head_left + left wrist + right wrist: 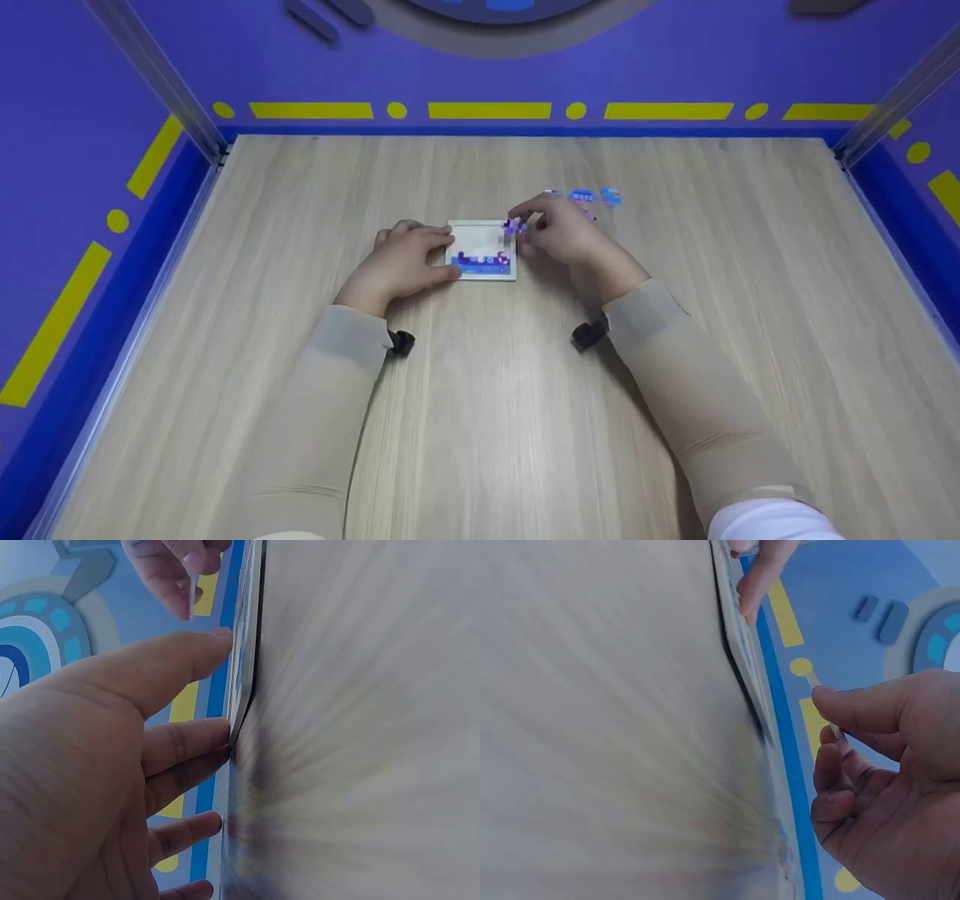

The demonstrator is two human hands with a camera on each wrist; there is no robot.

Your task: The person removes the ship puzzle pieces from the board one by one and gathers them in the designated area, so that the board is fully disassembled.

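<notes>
A small square puzzle board [476, 238] with a pale rim lies flat on the table, with blue and purple pieces [480, 262] filling its lower part. At its left side, my left hand [405, 261] touches the edge with thumb and fingers fairly straight and spread. My right hand [564, 231] pinches a thin, flat puzzle piece [514, 226] between thumb and fingers, just over the board's upper right corner. In the right wrist view the piece [835, 731] is seen edge-on, raised off the board; its picture is blurred in the head view.
Several loose puzzle pieces [583, 196] lie on the wooden table [480, 397] beyond my right hand, which partly hides some. Blue walls [495, 75] with yellow marks enclose the table at the back and sides.
</notes>
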